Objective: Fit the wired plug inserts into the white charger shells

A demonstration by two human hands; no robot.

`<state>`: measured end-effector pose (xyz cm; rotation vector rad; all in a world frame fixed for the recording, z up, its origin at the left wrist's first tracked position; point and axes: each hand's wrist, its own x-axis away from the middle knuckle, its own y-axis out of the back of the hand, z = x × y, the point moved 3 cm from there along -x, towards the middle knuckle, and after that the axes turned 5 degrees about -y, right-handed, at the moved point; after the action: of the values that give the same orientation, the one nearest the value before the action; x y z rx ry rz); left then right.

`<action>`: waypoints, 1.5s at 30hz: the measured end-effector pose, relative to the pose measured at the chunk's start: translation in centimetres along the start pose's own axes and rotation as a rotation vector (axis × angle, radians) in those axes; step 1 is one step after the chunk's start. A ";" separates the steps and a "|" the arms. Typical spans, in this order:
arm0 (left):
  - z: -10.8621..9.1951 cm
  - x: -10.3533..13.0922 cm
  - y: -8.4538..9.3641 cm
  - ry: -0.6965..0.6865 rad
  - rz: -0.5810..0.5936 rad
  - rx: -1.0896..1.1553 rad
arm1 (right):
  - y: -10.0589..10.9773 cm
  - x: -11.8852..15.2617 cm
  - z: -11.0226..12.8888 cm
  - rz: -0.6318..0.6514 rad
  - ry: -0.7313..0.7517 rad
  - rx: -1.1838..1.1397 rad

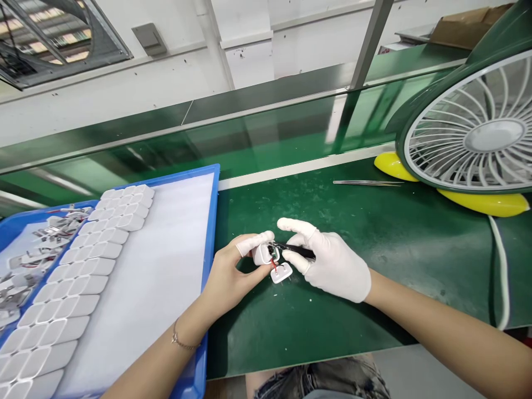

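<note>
My left hand (233, 271), with a white cover on a finger, holds a small white housing (261, 255) over the green table. Some dark and green parts show at the housing's open end. A white plug cover (281, 272) with metal pins hangs beside it on a red wire (274, 264). My right hand (328, 260), in a white glove, is closed on a black tool (299, 250). The tool's tip is at the housing's opening; its exact contact is too small to make out.
Rows of white housings (83, 285) stand in a blue tray (211, 221) on the left. Beyond it, another blue tray (16, 219) holds loose wired parts (58, 230). Tweezers (366, 182) lie at the back, near a green fan (494, 136) with yellow feet. A white cable (502, 277) runs down the right.
</note>
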<state>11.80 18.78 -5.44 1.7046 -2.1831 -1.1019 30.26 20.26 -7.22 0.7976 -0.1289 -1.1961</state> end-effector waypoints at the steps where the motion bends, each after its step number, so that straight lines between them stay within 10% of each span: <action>1: 0.0 0.0 0.0 0.000 0.002 -0.001 | 0.0 0.0 0.0 -0.001 -0.001 0.001; 19: 0.3 0.2 -0.2 0.048 -0.002 0.006 | -0.1 0.1 0.0 0.020 0.017 0.013; 31: -0.3 0.1 -0.1 -0.197 -0.058 -0.231 | 0.6 -0.2 0.4 0.143 -0.077 0.051; 45: 0.5 0.5 0.0 0.218 -0.056 0.219 | 0.8 0.0 0.0 0.062 -0.137 -0.055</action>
<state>11.35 18.56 -5.95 1.8834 -2.1957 -0.6699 30.87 20.36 -6.71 0.6590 -0.2304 -1.1903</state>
